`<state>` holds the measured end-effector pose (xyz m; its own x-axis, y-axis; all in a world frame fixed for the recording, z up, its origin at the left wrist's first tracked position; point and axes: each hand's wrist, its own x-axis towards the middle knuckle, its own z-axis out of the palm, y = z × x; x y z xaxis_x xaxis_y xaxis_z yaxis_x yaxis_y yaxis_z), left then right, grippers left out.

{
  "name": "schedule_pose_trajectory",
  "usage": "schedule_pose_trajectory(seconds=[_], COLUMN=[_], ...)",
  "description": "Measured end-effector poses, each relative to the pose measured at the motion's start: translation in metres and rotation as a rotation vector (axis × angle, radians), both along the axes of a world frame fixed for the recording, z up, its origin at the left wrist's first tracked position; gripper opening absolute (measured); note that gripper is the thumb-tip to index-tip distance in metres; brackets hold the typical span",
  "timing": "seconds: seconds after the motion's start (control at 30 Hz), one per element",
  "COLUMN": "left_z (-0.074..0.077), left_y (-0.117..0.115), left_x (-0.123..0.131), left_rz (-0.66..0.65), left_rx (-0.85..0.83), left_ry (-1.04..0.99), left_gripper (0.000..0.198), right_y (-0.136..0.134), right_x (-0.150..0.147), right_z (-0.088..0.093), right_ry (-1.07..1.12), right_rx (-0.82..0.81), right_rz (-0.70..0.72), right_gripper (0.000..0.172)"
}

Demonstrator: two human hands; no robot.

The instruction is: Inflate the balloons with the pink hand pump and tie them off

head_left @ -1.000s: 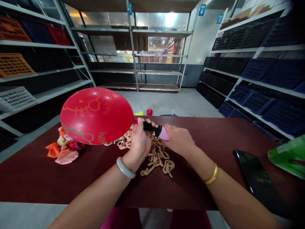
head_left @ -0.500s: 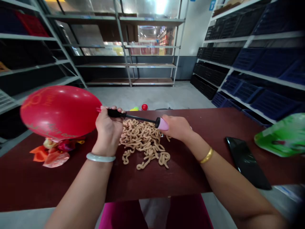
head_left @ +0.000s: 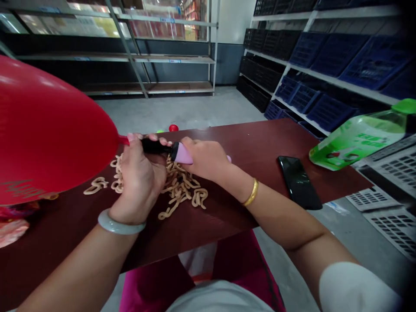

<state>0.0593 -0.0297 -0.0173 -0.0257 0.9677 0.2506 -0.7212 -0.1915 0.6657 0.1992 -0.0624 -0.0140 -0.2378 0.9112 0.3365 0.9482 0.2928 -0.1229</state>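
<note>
A big red balloon [head_left: 48,130] fills the left of the view, its neck fitted over the black nozzle [head_left: 155,147] of a hand pump. My left hand [head_left: 139,173] is closed around the balloon's neck and the nozzle. My right hand [head_left: 204,160] grips the pump's pink handle [head_left: 182,154], pushed in close to the nozzle. Both hands hover over a pile of tan uninflated long balloons [head_left: 177,186] on the dark red table [head_left: 247,143].
A black phone [head_left: 299,182] lies on the table to the right, beside a green bottle [head_left: 357,136] on its side. Small balloons [head_left: 173,128] sit at the far edge; coloured ones [head_left: 9,225] at the left. White crates [head_left: 386,190] stand on the floor at right; shelving surrounds.
The pump handle has gone in, out and in again, and the balloon has grown. The camera has tilted down and the balloon now fills the left side.
</note>
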Motion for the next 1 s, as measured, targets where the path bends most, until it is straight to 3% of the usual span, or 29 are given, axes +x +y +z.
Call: schedule_pose_trajectory(seconds=[0.17,0.37,0.5,0.73,1.0], left_z=[0.000,0.011,0.015,-0.005,-0.017], left_y=[0.012,0.045,0.052,0.041,0.004], left_x=[-0.014,-0.062,-0.078,-0.049,0.003], left_rz=[0.050,0.199,0.278,0.188,0.070], left_rx=[-0.048,-0.107,-0.145,-0.074,-0.048], left_ry=[0.013,-0.082,-0.133,-0.146,-0.059], left_gripper=[0.021,0.021,0.019,0.020,0.020], right_y=[0.007,0.021,0.025,0.018,0.009], right_x=[0.004,0.025,0.037,0.029,0.010], right_z=[-0.006,-0.007,-0.005,-0.007,-0.012], right_ry=[-0.009,-0.122,-0.171,-0.228,-0.108], right_rx=[0.006,-0.012,0.006,-0.003,0.019], right_rz=[0.021,0.010,0.004,-0.001,0.011], right_gripper=[0.042,0.048,0.045,0.041,0.035])
